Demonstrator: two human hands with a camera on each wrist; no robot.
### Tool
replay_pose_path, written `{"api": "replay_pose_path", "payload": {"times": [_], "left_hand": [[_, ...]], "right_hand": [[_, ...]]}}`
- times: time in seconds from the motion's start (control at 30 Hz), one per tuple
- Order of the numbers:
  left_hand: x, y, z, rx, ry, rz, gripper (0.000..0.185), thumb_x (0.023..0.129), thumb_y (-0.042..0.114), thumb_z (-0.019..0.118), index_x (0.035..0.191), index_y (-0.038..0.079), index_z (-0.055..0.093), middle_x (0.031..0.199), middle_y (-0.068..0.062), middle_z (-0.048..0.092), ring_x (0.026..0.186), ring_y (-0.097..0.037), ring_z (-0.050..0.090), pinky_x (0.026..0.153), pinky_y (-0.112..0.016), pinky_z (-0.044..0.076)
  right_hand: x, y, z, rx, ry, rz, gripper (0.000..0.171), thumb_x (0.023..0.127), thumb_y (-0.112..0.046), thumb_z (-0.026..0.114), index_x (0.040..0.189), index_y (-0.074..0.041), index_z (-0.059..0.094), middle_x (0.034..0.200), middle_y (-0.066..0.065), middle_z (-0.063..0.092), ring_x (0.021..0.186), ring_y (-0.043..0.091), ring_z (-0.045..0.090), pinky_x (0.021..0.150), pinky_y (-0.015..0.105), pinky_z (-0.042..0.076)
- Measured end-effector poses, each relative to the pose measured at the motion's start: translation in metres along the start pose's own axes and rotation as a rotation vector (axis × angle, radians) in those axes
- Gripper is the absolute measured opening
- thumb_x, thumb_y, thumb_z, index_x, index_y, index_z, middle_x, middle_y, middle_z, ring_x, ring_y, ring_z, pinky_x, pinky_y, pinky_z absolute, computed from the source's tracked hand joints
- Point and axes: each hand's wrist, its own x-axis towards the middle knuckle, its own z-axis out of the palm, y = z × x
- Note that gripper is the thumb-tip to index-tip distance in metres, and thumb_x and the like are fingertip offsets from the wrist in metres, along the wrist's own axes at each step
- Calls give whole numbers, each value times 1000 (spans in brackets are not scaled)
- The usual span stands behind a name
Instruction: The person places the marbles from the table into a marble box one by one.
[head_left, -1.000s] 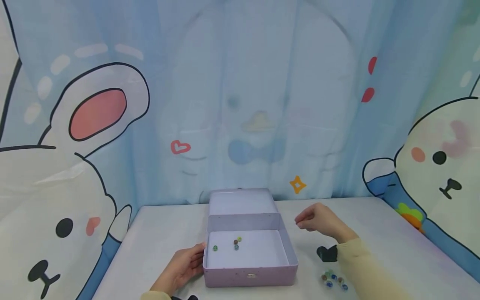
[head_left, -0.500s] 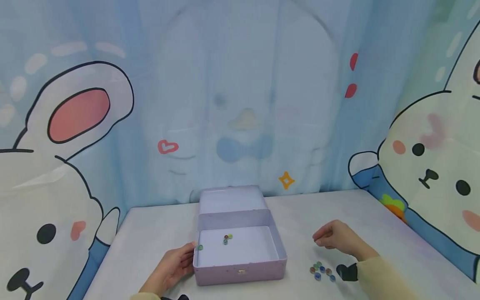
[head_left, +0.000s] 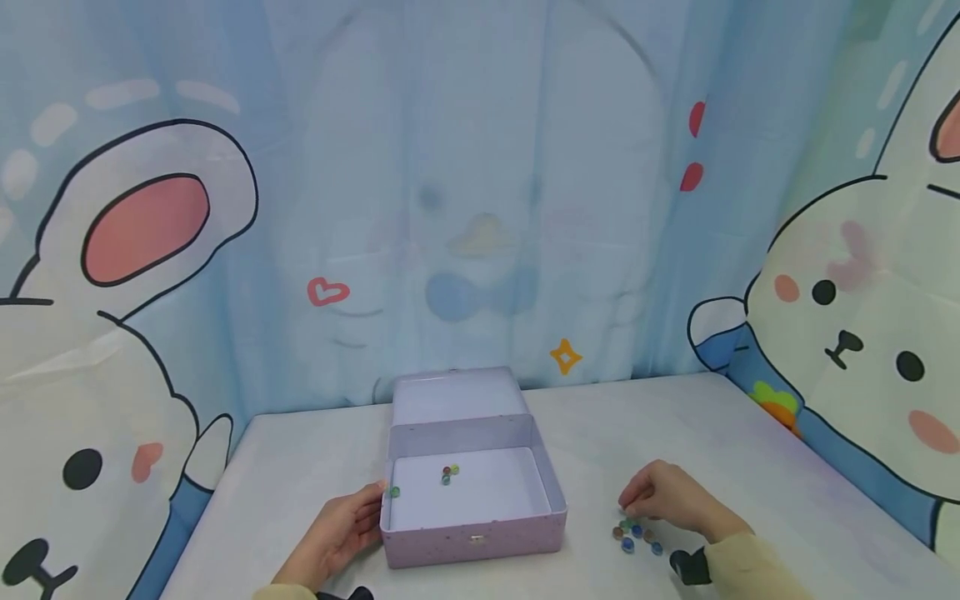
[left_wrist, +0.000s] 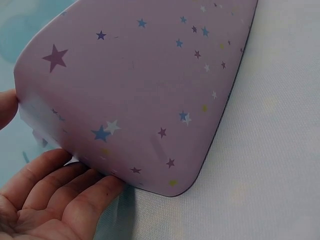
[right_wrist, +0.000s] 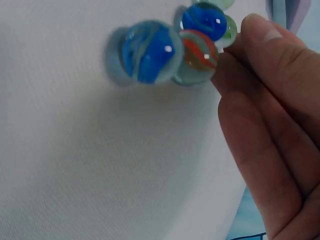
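A lilac tin box (head_left: 472,543) stands with its hinged lid (head_left: 457,398) laid back, and several glass marbles lie inside, one green marble (head_left: 395,492) by the left wall. My left hand (head_left: 341,529) holds the box's left side, thumb at the rim and fingertips against the star-printed wall (left_wrist: 130,90). To the right of the box, my right hand (head_left: 675,500) hovers at a cluster of loose marbles (head_left: 628,545). In the right wrist view, its thumb and fingertips come beside a green marble (right_wrist: 230,32), next to blue marbles (right_wrist: 152,51) and an orange-striped marble (right_wrist: 197,57).
The table (head_left: 585,433) has a white cloth. Behind it hangs a blue curtain (head_left: 480,167) printed with rabbits. Dark wrist straps and pale yellow sleeves (head_left: 750,567) show at both arms.
My right hand has moved from beside the box's upper right, down and right, to the loose marbles. My left hand stays on the box. The head view has turned to the right.
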Motion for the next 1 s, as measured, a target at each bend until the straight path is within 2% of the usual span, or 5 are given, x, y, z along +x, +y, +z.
{"api": "replay_pose_path", "payload": {"times": [0.4,0.57,0.73,1.0], "left_hand": [[0,0,0,-9,0,17,76,100,35,66,145,-20,38,149,-35,47,138,-45,51,112,-54,47],[-1,0,1,-15,-2,14,77,99,35,67,145,-20,38,148,-35,48,137,-44,53,112,-53,48],[-1,0,0,-23,-16,22,78,99,35,67,145,-20,37,148,-36,48,138,-45,52,112,-54,47],[1,0,-1,-34,-16,33,73,99,32,66,143,-20,40,144,-35,52,131,-40,60,111,-53,49]], "right_hand": [[-1,-8,2,-132,-25,-30,15,83,3,77,86,-11,77,86,-2,75,76,13,65,74,35,59],[0,-7,-1,-119,-24,-32,15,83,3,78,87,-11,77,86,-2,75,78,13,65,76,36,60],[-1,-13,-18,-56,4,-44,12,85,1,77,94,-6,77,90,1,75,81,15,66,77,37,63],[-3,-24,-49,-53,78,-54,13,86,0,76,99,2,75,88,3,74,79,19,67,74,37,63]]}}
